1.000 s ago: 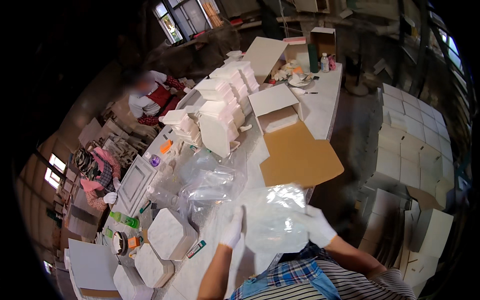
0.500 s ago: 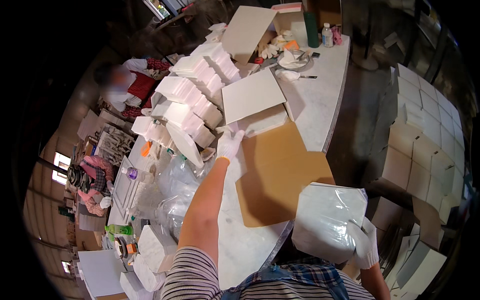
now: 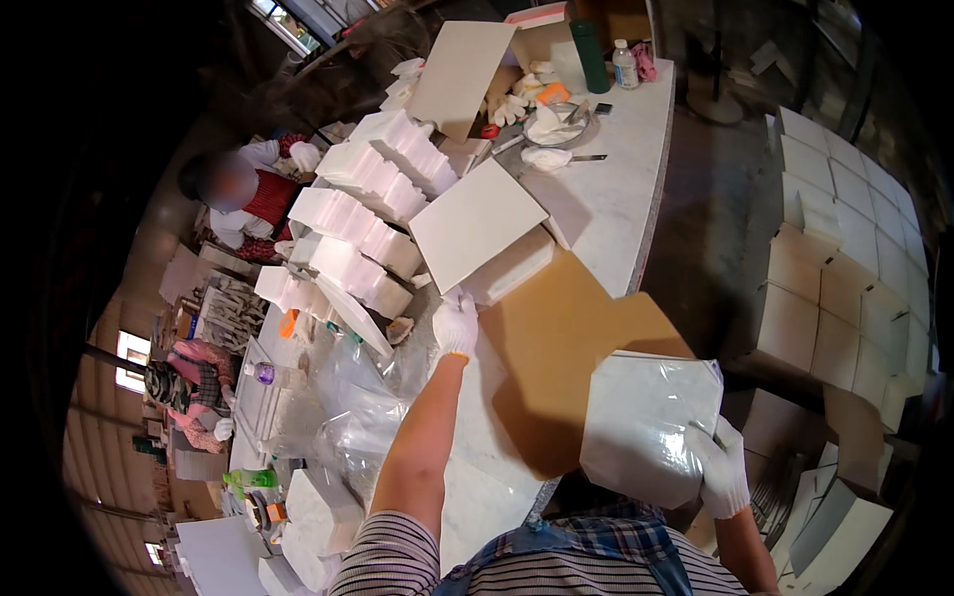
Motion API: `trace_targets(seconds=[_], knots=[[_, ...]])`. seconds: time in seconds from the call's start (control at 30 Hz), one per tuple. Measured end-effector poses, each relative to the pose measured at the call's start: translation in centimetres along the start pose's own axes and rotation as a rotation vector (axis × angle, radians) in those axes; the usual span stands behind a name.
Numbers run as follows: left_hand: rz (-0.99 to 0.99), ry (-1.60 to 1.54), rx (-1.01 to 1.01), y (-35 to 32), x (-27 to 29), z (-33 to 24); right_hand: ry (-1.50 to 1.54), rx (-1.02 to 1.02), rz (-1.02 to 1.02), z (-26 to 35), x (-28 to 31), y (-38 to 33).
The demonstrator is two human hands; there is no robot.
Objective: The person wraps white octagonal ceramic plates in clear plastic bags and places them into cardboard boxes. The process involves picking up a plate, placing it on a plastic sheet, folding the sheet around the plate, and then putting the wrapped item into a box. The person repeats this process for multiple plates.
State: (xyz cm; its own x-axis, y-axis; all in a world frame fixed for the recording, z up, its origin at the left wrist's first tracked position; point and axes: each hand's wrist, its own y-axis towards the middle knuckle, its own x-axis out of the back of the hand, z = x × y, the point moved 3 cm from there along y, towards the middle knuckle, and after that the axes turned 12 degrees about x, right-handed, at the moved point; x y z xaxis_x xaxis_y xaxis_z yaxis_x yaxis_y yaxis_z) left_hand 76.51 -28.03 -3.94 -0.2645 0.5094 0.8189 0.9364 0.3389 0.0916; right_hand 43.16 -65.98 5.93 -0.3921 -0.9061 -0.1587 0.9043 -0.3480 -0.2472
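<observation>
Showing a film-wrapped, pale slab with cut corners [image 3: 646,427] in the right hand [image 3: 719,469]: the fingers close on its right-hand edge, thumb side over the face, and the slab hangs to their left, off the table's near edge. The left hand [image 3: 455,326] reaches forward, fingers partly bent, their tips at the near-left corner of a white box [image 3: 479,230]; whether they grip it or merely touch it cannot be told. Wrapping appears complete; boxing, by this reading, is not, since the slab lies outside the box and the brown cardboard flap [image 3: 552,372] is spread open. This flap, right of the left fingers, lies between them and the slab. Beyond and left of the same fingers, stacks of white pieces [image 3: 353,189] crowd the box; nearer and left lies crumpled clear film [image 3: 363,429]. Well beyond them is a metal dish [image 3: 584,127]. Well past the right fingers, to their right, are piled white boxes [image 3: 820,308]. Neither group obstructs the span between the hands.
</observation>
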Motion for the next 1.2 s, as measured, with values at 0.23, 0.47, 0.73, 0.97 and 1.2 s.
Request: trace_targets(seconds=[0.23,0.47,0.73,0.97,1.2], knots=[[-0.097,-0.003,0.043,-8.9,1.9,-2.2,0.166,-0.041,-0.039,0.1,0.6,0.8],[-0.057,0.015,0.123,-16.7,4.4,-0.7,0.332,0.065,-0.057,-3.0,-0.6,3.2],[-0.079,0.071,0.128,-21.4,5.6,0.4,0.509,-0.011,0.024,-5.9,-5.5,4.6],[0.137,0.061,0.099,-21.8,6.9,1.7,0.566,-0.064,0.053,-7.3,-7.9,6.6],[0.429,0.135,0.051,-22.1,10.2,0.5,0.707,-0.104,0.052,-8.8,-9.1,5.2]])
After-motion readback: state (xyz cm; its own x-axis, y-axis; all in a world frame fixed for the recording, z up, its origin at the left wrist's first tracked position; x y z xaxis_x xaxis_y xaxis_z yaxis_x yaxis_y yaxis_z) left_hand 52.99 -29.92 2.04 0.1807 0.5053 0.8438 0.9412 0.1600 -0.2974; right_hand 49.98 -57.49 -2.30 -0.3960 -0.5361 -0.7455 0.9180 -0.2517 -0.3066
